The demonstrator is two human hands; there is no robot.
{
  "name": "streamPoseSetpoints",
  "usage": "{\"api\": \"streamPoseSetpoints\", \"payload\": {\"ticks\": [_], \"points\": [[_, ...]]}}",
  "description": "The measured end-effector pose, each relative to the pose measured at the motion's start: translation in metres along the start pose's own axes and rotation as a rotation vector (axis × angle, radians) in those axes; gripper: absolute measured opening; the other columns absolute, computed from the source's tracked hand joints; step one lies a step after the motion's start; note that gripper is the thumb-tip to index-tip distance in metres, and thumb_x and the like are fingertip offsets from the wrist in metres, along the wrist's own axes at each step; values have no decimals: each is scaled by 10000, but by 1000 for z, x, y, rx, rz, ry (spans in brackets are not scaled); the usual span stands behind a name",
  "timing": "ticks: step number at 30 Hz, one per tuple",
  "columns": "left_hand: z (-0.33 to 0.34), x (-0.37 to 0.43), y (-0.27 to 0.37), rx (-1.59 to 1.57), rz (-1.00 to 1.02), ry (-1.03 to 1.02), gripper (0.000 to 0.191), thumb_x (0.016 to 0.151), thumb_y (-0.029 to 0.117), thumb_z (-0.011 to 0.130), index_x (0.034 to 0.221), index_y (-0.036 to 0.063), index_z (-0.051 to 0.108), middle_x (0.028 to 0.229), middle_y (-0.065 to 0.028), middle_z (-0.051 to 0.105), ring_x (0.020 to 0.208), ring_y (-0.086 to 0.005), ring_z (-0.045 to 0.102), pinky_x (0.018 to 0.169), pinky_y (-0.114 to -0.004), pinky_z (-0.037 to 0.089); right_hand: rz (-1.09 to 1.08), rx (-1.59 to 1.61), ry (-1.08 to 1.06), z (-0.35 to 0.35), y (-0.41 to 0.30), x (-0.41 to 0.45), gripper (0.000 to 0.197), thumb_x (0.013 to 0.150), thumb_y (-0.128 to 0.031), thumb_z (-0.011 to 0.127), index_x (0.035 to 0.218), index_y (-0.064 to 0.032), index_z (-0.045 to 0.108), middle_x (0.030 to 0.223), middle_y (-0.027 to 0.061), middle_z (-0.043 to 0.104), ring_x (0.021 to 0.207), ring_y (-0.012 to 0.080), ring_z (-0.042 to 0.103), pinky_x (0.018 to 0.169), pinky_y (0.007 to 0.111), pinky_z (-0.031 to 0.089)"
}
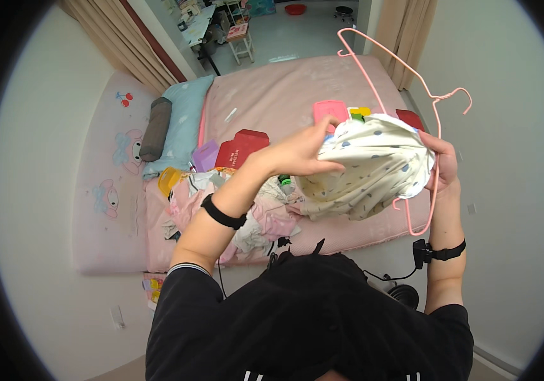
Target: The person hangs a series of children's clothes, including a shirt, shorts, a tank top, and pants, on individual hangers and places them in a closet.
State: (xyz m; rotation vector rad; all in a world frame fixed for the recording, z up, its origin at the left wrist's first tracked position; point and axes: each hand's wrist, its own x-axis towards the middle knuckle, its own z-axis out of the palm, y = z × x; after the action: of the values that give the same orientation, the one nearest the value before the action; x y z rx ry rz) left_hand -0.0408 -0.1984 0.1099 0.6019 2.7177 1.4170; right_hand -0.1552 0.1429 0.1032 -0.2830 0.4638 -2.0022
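Observation:
A cream cloth garment with bluish spots [372, 162] hangs bunched between my hands above the bed. At its left edge is my left hand [307, 147], thumb and fingers spread against the fabric; how firmly it grips is hard to tell. My right hand [443, 159] is closed on the garment's right edge, together with a pink wire clothes hanger [436, 128]. The hanger's hook points to the right, and one of its long sides passes behind the cloth. A pile of pink and white clothes [272, 219] lies on the bed to the left, below my left forearm.
The bed [296, 85] bears a red box [243, 148], a purple item [205, 155], a yellow container [169, 181] and a pink container [330, 112]. A grey bolster [156, 128] and blue pillow [184, 109] adjoin the headboard [105, 190]. Walls stand at both sides.

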Motion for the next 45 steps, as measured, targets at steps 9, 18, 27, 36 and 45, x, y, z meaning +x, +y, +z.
{"api": "streamPoseSetpoints", "payload": {"ticks": [9,18,27,36,45], "points": [[-51,-35,-7,924,160,237,462,896,65,726,1340,178,665,895,-127,747,851,-377,763,703,-497,600,-75,-766,318,-53,-15,-4,331,1166,-324,533,1267,-28,640,1314,127,729,1045,227,753,885,407,626],[-58,-44,-38,820,-271,511,228,966,141,739,1191,150,780,903,-183,782,867,-443,754,766,-549,594,186,-788,-174,-62,17,-44,287,1162,-347,584,1227,-68,581,1321,249,722,896,177,722,790,319,591],[-79,-51,-10,902,-127,479,308,912,43,762,1205,140,769,907,-162,781,841,-393,769,720,-477,603,412,-790,-112,-39,59,38,265,1192,-318,533,1252,-60,543,1266,212,751,840,185,710,708,316,590],[-29,-39,46,666,40,480,432,827,14,728,1251,85,767,1020,-124,813,930,-396,786,825,-465,633,346,-861,-67,-27,98,141,731,1057,-381,769,1591,-53,393,1206,180,775,841,178,704,719,323,560],[-98,-60,22,864,128,315,519,1035,422,702,1306,-19,667,1335,-216,698,1262,-456,617,1047,-568,466,259,-920,-182,-16,79,145,483,1044,-364,763,1308,29,671,1128,125,799,816,125,639,725,292,530]]}}
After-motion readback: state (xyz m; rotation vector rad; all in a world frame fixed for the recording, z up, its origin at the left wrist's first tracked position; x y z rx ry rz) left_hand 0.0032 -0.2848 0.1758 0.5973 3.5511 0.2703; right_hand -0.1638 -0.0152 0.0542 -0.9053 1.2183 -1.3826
